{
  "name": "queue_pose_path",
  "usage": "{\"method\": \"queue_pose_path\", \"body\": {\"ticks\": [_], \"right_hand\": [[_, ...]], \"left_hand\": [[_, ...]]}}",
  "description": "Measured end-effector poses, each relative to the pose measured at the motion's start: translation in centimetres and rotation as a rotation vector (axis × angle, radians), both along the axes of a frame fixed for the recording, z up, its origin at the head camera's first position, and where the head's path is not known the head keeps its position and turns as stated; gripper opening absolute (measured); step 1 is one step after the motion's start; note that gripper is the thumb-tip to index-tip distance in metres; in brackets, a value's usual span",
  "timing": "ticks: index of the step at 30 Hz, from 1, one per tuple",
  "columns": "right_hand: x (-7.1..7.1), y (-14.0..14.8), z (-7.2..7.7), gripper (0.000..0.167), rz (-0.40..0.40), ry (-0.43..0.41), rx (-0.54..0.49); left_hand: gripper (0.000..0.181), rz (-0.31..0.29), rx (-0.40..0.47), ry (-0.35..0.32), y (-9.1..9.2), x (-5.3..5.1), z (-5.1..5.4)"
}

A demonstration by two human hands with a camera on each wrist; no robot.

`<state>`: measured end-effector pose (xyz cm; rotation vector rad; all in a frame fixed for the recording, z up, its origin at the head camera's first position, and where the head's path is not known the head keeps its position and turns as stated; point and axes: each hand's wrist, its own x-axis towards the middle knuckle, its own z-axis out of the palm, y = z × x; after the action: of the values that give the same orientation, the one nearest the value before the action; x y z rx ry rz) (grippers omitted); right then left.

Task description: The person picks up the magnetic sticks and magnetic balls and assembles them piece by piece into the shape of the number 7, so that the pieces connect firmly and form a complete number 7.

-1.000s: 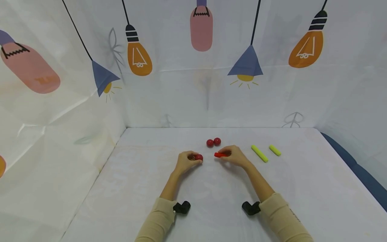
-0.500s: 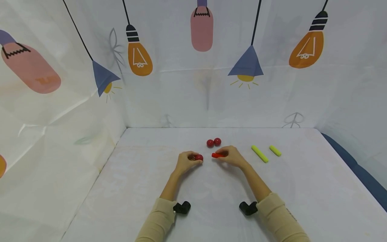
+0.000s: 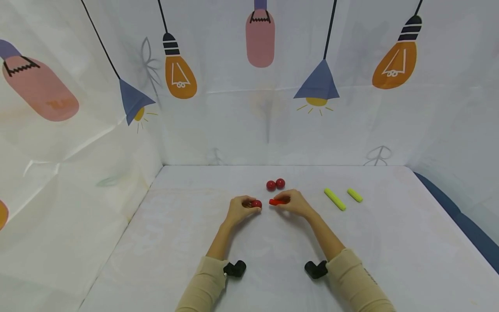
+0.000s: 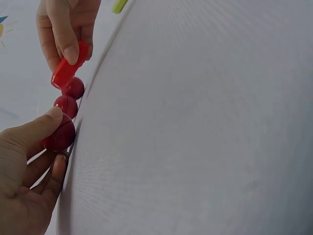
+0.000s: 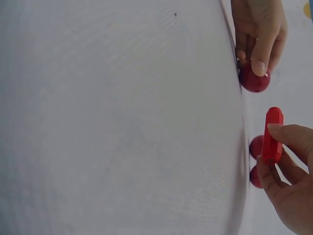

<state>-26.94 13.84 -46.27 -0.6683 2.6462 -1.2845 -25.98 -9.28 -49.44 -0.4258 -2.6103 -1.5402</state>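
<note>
My left hand (image 3: 238, 210) pinches a glossy dark red ball (image 3: 256, 203) low over the white table, thumb on its near side. Facing it from the right, my right hand (image 3: 295, 203) holds a short, bright red faceted stick (image 3: 275, 202) between thumb and fingers. In the head view, a small gap separates the stick's left end from the ball. Just behind the hands, a pair of similar red balls (image 3: 270, 185) lie side by side. The right wrist view shows the red stick (image 5: 273, 134) with both ends free of other pieces.
To the right of my right hand lie a longer yellow-green stick (image 3: 335, 199) and a shorter yellow-green stick (image 3: 354, 195). The white table (image 3: 187, 190) meets a printed cloth backdrop (image 3: 234, 117) at the back and a cloth at the left.
My right hand has shifted left with the red stick, narrowing the gap to the ball. The left hand and its ball have stayed put.
</note>
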Motion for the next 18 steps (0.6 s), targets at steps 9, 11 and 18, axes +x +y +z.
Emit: {"method": "queue_pose_path", "body": {"ticks": [9,11,18], "right_hand": [[-0.13,-0.41,-0.56,0.026,0.009,-0.007,-0.006],[-0.10,-0.50,-0.51,0.026,0.007,-0.007,-0.008],[-0.11,-0.82,-0.29,0.025,0.010,-0.003,-0.011]], "left_hand": [[0.030,-0.009,0.000,0.006,-0.03,0.06,0.06],[0.030,-0.006,0.003,0.003,-0.01,0.06,0.06],[0.030,-0.013,0.010,0.013,-0.01,0.08,0.11]]}}
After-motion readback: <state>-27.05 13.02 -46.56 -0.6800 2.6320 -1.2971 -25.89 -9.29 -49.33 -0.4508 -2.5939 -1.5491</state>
